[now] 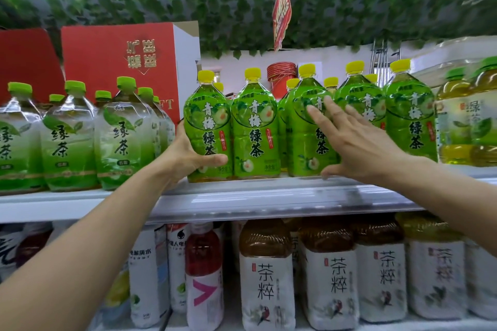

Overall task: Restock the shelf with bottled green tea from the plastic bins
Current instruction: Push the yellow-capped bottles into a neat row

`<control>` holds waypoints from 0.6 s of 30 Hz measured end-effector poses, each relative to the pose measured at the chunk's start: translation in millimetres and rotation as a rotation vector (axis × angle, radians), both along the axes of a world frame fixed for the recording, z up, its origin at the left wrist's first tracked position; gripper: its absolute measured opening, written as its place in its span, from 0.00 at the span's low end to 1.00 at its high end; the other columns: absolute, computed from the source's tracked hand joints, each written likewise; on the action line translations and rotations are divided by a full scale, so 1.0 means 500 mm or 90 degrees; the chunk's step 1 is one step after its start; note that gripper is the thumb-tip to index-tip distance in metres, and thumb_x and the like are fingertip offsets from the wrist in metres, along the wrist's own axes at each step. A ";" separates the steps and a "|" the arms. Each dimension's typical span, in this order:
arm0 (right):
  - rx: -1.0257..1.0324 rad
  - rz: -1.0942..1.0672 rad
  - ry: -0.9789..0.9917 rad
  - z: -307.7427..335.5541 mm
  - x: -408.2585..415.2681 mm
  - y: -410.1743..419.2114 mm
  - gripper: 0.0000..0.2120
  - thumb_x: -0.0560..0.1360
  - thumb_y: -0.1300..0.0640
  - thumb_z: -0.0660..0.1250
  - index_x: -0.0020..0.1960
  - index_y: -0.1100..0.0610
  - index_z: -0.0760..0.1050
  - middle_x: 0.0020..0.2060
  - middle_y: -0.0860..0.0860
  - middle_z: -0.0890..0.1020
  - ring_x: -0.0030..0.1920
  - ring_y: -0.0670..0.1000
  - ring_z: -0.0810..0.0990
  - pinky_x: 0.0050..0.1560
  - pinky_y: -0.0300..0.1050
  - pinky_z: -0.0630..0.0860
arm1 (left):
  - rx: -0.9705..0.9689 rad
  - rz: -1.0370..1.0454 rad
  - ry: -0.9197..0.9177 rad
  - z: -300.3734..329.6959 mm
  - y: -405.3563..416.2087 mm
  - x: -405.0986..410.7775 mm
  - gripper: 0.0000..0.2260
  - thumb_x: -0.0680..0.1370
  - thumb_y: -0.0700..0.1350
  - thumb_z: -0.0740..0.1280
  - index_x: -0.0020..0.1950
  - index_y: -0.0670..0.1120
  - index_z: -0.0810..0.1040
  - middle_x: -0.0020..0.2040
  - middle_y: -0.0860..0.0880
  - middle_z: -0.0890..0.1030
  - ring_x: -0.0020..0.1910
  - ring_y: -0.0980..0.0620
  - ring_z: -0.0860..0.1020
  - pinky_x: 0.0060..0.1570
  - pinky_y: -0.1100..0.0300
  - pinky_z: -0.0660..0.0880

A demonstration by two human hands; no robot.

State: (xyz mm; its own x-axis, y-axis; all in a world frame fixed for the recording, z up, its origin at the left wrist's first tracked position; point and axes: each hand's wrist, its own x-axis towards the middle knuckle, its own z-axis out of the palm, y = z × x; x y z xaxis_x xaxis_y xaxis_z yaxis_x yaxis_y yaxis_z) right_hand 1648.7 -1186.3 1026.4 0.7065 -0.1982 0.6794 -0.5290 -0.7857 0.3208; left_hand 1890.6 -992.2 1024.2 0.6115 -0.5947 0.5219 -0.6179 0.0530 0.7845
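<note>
Several green-labelled tea bottles with yellow caps stand in a row on the upper shelf [242,196]. My left hand [185,153] grips the lower left side of the leftmost bottle [208,121], thumb across its front. With straight, spread fingers my right hand [347,140] lies against the third bottle [304,126] and the one beside it [360,99], thumb low near the shelf edge. A second bottle [255,126] stands between my hands. The plastic bins are out of view.
Pale green-tea bottles with green caps [118,131] fill the shelf to the left, below red cartons [118,62]. Yellowish tea bottles [468,121] stand at the right. The lower shelf holds white-labelled brown tea bottles [266,277] and other drinks. Artificial leaves hang overhead.
</note>
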 end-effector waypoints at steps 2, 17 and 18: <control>0.028 0.027 -0.009 -0.001 0.008 0.001 0.59 0.69 0.39 0.73 0.79 0.52 0.31 0.78 0.61 0.36 0.79 0.60 0.46 0.69 0.41 0.36 | 0.012 0.025 -0.003 0.001 -0.004 0.001 0.61 0.61 0.50 0.82 0.81 0.51 0.43 0.77 0.42 0.64 0.73 0.42 0.66 0.74 0.44 0.59; 0.040 0.098 -0.120 -0.010 0.027 0.000 0.42 0.73 0.45 0.72 0.79 0.54 0.56 0.80 0.54 0.52 0.75 0.59 0.63 0.68 0.55 0.69 | 0.030 0.078 0.006 -0.001 -0.011 -0.015 0.60 0.65 0.50 0.81 0.81 0.51 0.38 0.80 0.41 0.58 0.76 0.40 0.63 0.74 0.42 0.60; 0.041 0.104 -0.123 -0.008 0.022 -0.005 0.40 0.73 0.45 0.72 0.78 0.53 0.57 0.79 0.53 0.54 0.74 0.58 0.64 0.68 0.56 0.69 | 0.026 0.078 0.003 -0.001 -0.012 -0.018 0.60 0.66 0.48 0.81 0.81 0.51 0.38 0.80 0.42 0.58 0.76 0.40 0.62 0.74 0.43 0.60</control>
